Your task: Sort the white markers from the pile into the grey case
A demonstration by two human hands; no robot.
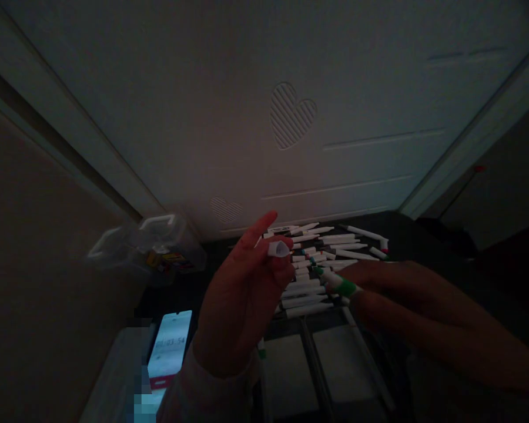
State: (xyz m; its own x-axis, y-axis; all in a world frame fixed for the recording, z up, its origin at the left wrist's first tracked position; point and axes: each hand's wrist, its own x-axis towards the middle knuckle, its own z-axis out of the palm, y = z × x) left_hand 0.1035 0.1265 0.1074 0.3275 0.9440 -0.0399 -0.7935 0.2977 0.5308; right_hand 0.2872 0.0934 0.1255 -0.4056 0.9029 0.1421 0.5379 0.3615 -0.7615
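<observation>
The left hand (240,299) is pinching a white cap (278,249) in its fingers, raised above the desk (423,241). The right hand (392,294) is gripping a green-banded marker (337,284) just over the pile of markers (330,244). In this dimness, the cap is likely risking a slip into the pile, unnoticed.

A pile of white markers (321,264) lies on the dark tabletop (423,241), against a pale panel (180,88) embossed with a striped heart (291,114). To the left sits a clear plastic box (154,244) — and nearer, a lit phone (170,349).
</observation>
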